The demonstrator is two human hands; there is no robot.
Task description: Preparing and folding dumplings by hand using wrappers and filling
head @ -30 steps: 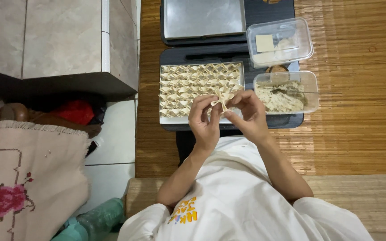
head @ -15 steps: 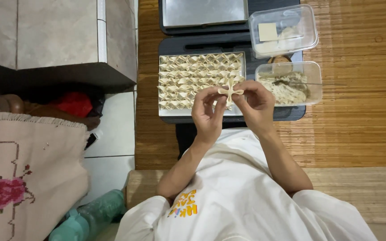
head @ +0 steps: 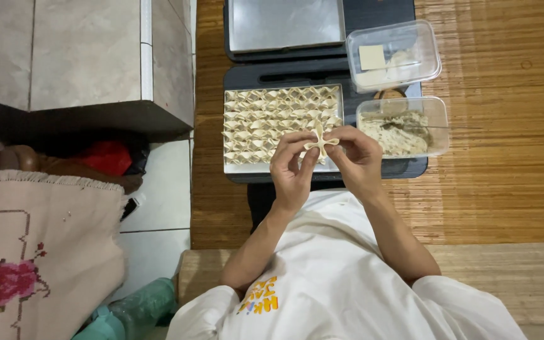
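Both hands pinch one folded dumpling (head: 320, 140) (cross-shaped, pale) just over the near edge of the metal tray (head: 234, 166). Left hand (head: 292, 169) and right hand (head: 357, 157) fingertips closed on it. Filling tub (head: 404, 126) right of tray, probably minced mix.

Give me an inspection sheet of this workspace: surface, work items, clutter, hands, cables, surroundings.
Surface: woven bamboo mat under two dark trays.
Work items: folded dumpling wrapper pinched between both hands; metal tray nearly filled with rows of folded dumplings; clear tub of filling; clear tub of square wrappers; an empty metal tray behind.
Clutter: nothing seen on the mat.
Hands: left hand and right hand both grip the wrapper above the tray's near edge.
Cables: nothing seen.
Surroundings: tiled step, embroidered cloth, red item in shadow.
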